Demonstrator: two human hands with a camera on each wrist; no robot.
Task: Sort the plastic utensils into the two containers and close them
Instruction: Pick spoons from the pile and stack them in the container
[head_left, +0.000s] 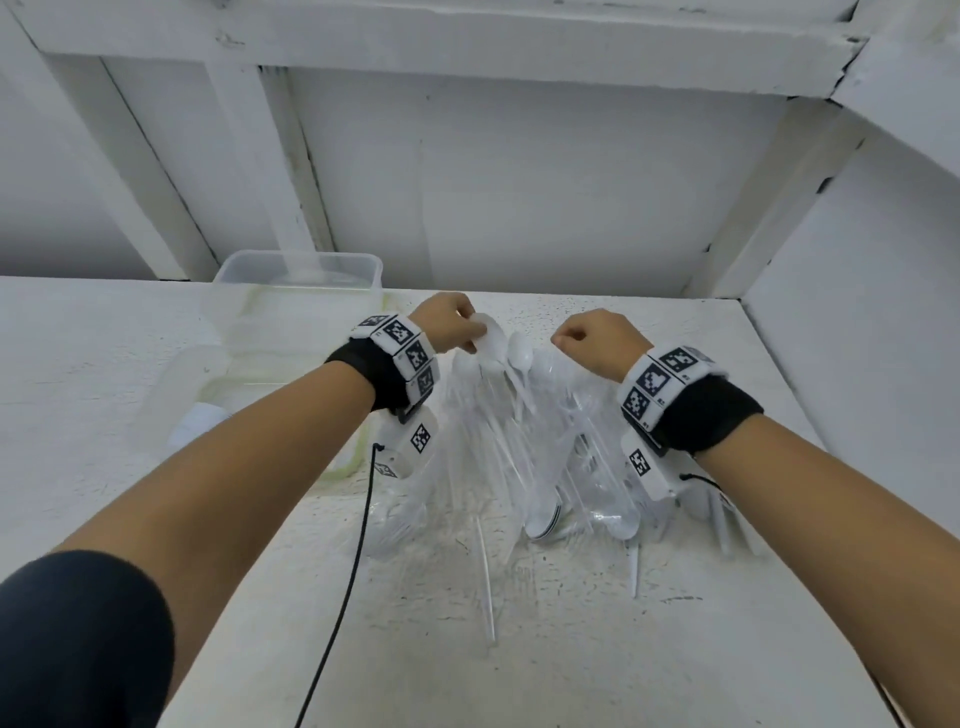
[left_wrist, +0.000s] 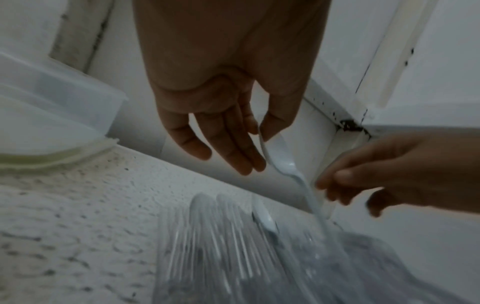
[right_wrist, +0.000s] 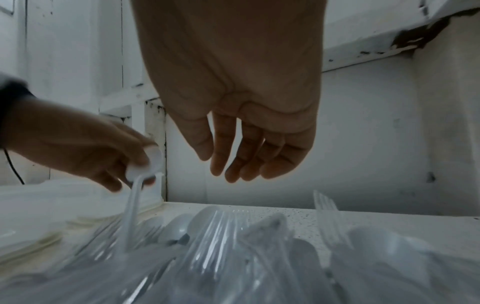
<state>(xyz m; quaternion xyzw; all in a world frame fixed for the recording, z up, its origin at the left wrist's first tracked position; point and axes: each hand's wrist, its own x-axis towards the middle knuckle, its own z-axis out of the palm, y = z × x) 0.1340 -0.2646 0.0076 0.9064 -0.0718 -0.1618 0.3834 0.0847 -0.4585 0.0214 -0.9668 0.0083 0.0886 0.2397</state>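
Note:
My left hand (head_left: 467, 330) pinches a white plastic spoon (head_left: 492, 339) by its bowl between thumb and forefinger (left_wrist: 270, 125), and the handle hangs down into the pile. That pile of clear and white plastic utensils (head_left: 519, 447) lies on the white shelf between my wrists. My right hand (head_left: 582, 335) hovers over the pile's far right end, fingers (right_wrist: 233, 160) loosely hanging with nothing in them. A clear plastic container (head_left: 296, 273) stands open at the back left. A second one with a greenish rim (head_left: 358, 447) sits in front of it.
The white speckled shelf (head_left: 519, 623) ends at a back wall and a side wall (head_left: 857, 312) on the right. A translucent lid (head_left: 192, 374) lies left of the containers. A black cable (head_left: 358, 545) hangs from my left wrist.

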